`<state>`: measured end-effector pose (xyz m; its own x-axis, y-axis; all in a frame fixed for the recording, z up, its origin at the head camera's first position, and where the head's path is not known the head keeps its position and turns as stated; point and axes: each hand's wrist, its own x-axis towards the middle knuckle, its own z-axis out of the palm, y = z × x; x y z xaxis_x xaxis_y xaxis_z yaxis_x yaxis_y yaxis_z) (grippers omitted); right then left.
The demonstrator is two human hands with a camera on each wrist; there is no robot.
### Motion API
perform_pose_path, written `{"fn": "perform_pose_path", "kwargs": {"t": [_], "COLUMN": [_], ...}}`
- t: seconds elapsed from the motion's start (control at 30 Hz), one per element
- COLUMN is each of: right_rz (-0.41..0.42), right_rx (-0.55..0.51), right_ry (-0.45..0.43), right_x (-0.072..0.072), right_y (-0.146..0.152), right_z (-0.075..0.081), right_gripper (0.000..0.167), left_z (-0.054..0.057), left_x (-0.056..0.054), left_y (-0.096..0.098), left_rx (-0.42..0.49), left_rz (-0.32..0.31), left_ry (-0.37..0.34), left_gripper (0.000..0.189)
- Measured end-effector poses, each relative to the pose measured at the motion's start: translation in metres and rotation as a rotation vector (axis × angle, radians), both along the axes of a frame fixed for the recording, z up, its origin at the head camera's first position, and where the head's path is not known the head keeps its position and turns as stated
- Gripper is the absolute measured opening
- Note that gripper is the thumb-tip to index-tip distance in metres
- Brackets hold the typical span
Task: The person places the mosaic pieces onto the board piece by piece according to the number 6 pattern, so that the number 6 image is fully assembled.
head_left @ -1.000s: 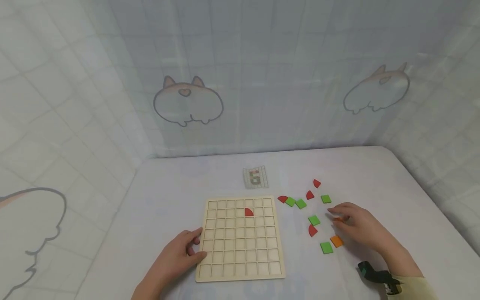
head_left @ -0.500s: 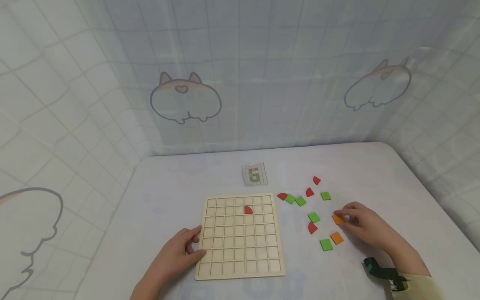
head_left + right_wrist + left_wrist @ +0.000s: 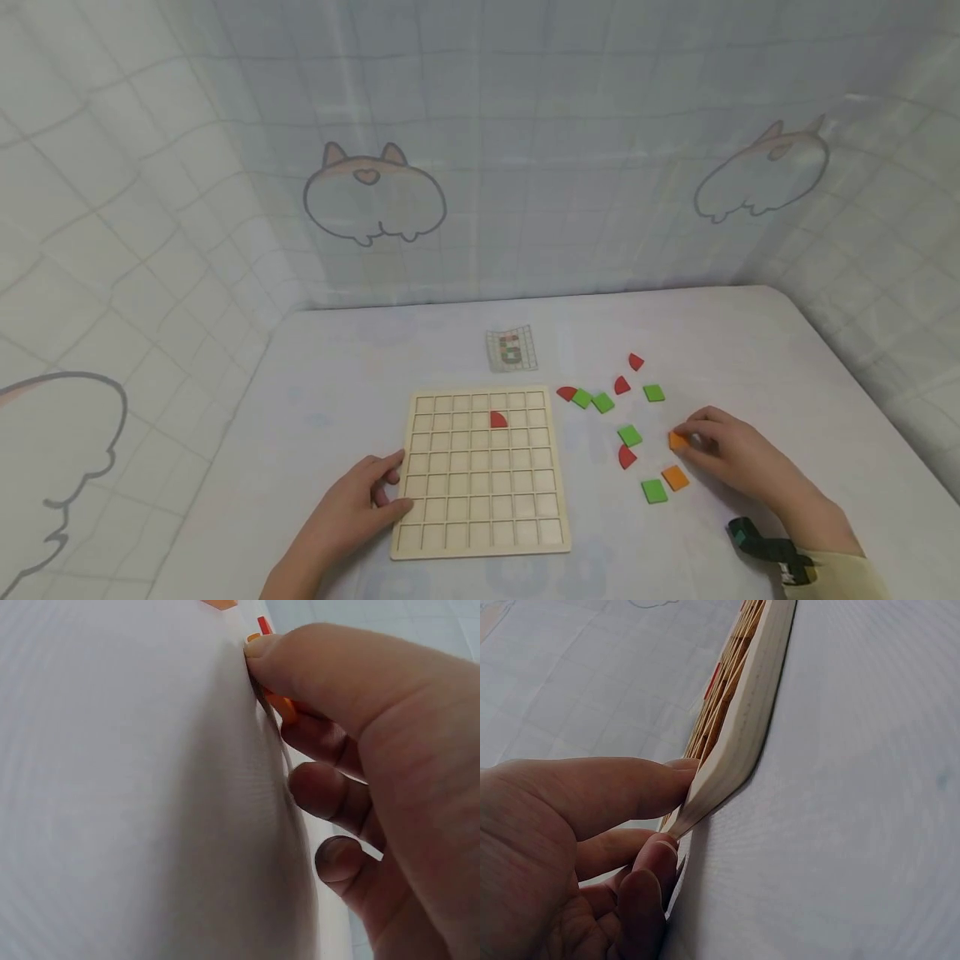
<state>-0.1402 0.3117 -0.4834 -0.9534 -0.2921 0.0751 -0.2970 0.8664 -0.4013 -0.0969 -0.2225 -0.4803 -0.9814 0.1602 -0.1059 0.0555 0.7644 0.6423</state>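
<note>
My left hand (image 3: 356,504) is at the left side of a pale wooden grid board (image 3: 480,554). In the left wrist view its thumb (image 3: 637,787) lies on the board's edge, with curled fingers against the side. One red quarter-circle tile (image 3: 498,420) sits in a cell near the board's top. To the right of the board, my right hand (image 3: 738,454) pinches an orange square tile (image 3: 677,441) between thumb and fingertips, at the table surface. In the right wrist view that orange tile (image 3: 283,707) is partly hidden by the thumb. Another orange tile (image 3: 676,477) lies just in front.
Several green square tiles (image 3: 653,491) and red quarter-circle tiles (image 3: 627,457) lie scattered right of the board. Behind the board is a small pattern card (image 3: 512,348) with a coloured grid figure. A dark strap-like device (image 3: 765,546) is at the right wrist. Patterned curtains (image 3: 525,167) surround the table.
The right hand's fingers have closed on the orange tile, which now shows at the fingertips. The left hand stays at the board's edge. The view has shifted slightly.
</note>
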Motion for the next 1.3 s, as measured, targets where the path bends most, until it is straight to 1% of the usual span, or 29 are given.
{"fn": "perform_pose_path", "kwargs": {"t": [0.13,0.33,0.43,0.53,0.67,0.77,0.9,1.03,1.17,1.3], "right_rz": [0.005,-0.010,-0.007,-0.015,-0.013,-0.002,0.038,0.122,0.172,0.220], "right_rx": [0.012,-0.033,-0.058,-0.069,-0.052,-0.039,-0.044,-0.059,-0.052,-0.037], "right_ry": [0.043,0.080,0.073,0.053,0.025,0.014,0.049,0.126,0.190,0.230], "right_x": [-0.001,-0.002,-0.004,-0.006,-0.013,-0.019,-0.027,-0.034,-0.042,-0.050], "right_y": [-0.001,-0.007,-0.015,-0.027,-0.048,-0.064,-0.086,-0.108,-0.130,-0.152], "right_z": [0.002,0.008,0.014,0.017,0.024,0.028,0.032,0.033,0.036,0.039], "right_gripper": [0.023,0.023,0.025,0.024,0.023,0.024,0.024,0.019,0.018,0.019], "left_z": [0.001,0.003,0.005,0.005,0.004,0.003,0.002,0.002,0.001,0.000], "left_x": [0.002,0.003,0.004,0.004,0.004,0.004,0.004,0.004,0.003,0.003], "left_y": [0.000,0.001,0.002,0.001,-0.001,-0.001,0.000,0.000,-0.001,-0.001], "left_rx": [0.006,-0.018,-0.018,-0.017,-0.004,0.004,-0.006,-0.007,-0.010,-0.012], "left_rz": [0.002,0.001,-0.006,-0.028,-0.048,-0.047,-0.032,-0.030,-0.031,-0.021], "left_ry": [0.006,0.021,0.031,0.036,0.049,0.050,0.038,0.038,0.038,0.034], "left_gripper": [0.071,0.069,0.069,0.069,0.070,0.069,0.069,0.069,0.069,0.070]}}
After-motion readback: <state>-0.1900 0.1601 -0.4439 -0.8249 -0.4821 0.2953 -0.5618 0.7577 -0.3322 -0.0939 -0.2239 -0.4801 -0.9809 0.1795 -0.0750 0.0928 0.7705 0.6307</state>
